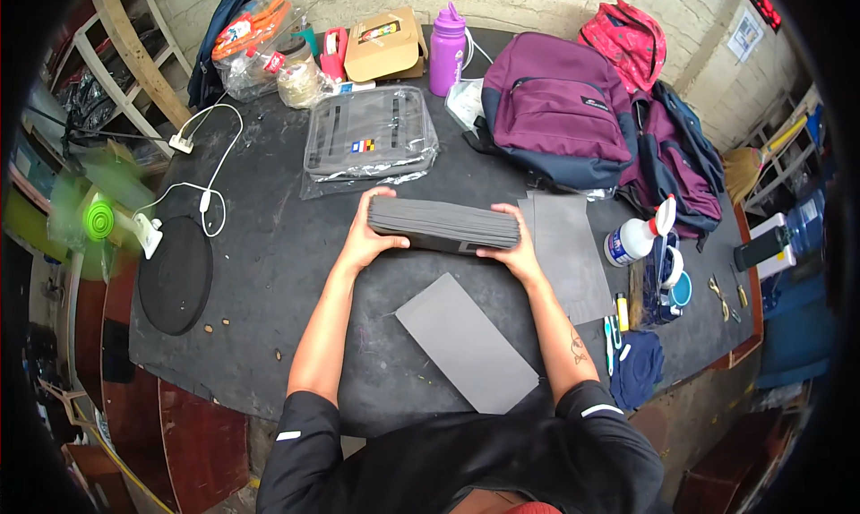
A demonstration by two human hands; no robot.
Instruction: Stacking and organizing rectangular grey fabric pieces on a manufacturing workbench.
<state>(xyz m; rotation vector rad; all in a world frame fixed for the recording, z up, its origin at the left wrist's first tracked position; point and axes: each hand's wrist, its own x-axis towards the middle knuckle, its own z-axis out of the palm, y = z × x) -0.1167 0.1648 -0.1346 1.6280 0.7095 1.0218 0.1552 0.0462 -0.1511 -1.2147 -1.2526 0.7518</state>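
Between my two hands is a thick stack of grey rectangular sheets [443, 222], its layered long edge facing up. My left hand [365, 232] grips the stack's left end, thumb on the near side. At the right end my right hand [518, 250] grips it too, thumb along the near face. Nearer to me a single grey sheet [468, 342] lies slanted on the dark table [269, 272]. More large grey sheets [569, 254] lie flat beside my right hand. Just beyond the stack sits a grey case in clear plastic [369, 138].
Maroon backpacks [560, 111] and a purple bottle [447, 53] stand at the back. On the right are a spray bottle [634, 242], a yellow glue stick [622, 310] and dark blue cloth [638, 371]. A white cable [235, 156], black disc [176, 275] and spinning green fan [98, 217] are left.
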